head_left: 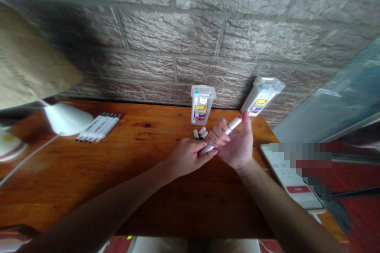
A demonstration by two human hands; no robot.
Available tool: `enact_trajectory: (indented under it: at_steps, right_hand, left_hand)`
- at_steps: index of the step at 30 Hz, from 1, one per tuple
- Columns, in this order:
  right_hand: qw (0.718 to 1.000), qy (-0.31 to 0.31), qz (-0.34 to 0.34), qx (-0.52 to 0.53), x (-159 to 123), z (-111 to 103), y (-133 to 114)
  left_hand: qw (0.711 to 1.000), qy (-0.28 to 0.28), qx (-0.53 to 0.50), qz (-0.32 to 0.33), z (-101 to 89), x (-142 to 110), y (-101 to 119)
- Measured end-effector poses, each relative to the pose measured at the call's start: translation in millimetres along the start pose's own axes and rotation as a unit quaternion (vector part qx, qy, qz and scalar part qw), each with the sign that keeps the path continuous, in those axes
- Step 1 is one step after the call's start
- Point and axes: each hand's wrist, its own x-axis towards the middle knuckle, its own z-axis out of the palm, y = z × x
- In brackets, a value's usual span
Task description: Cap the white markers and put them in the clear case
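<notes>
I look at the bench (pixel 142 156) and take the white marker (pixel 234 124) as the centre of my clock, with twelve towards the brick wall (pixel 190 33). The marker is in both hands, over the right half of the bench. It lies slanted, and its pink end points to about one o'clock.

The left hand (pixel 187 155), which comes from eight o'clock, pinches the lower end of the marker between thumb and fingers. It has a small red mark near the knuckles. The right hand (pixel 236 148), which comes from five o'clock, has its fingers bent around the middle of the marker, while its thumb stands up, apart from it.

Just beyond the left hand, at ten o'clock, is a small group of markers (pixel 203 131), one with a green end; the hand hides their lower parts. At eleven o'clock, near the wall, a clear box (pixel 200 111) with a yellow and blue label stands upright. At one o'clock there is a second box (pixel 257 101), which looks tilted and has markers inside.

At nine o'clock, well apart, several white markers with dark ends (pixel 99 127) lie side by side in a row, just beside the white lamp foot (pixel 68 119). At four o'clock, near the right forearm, lies a tablet (pixel 282 170) with its screen lit.
</notes>
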Motion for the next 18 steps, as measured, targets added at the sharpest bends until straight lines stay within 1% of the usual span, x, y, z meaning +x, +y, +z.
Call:
enact_trajectory:
  at_steps: [3, 7, 9, 11, 14, 16, 18]
  right_hand:
    - [1.0, -0.004, -0.003, -0.001, -2, -3, -2]
    - [1.0, -0.021, -0.01, -0.003, -3, -11, -5]
    - [0.999, -0.025, -0.022, 0.001, -4, -13, -6]
    - [0.999, -0.026, -0.033, 0.006, -4, -13, -5]
    - [0.999, -0.009, -0.037, 0.005, -2, -11, -2]
    - [0.999, 0.015, -0.044, -0.007, 0, -8, 0]
    - [0.996, 0.05, -0.06, -0.03, 3, -6, -1]
  left_hand:
    - [1.0, -0.003, -0.001, 0.024, -1.1, 0, -1]
    - [0.998, -0.025, -0.057, 0.009, -6.9, 1, -1]
    - [0.998, -0.029, -0.045, 0.024, -7.8, 1, -2]
    - [0.998, -0.026, -0.015, 0.053, -6.9, 0, -3]
    - [0.997, -0.02, 0.008, 0.07, -4.6, -1, -4]
    - [0.998, -0.011, 0.012, 0.057, -4.2, -1, -5]
    - [0.999, 0.012, 0.002, 0.032, -5.4, 0, -7]
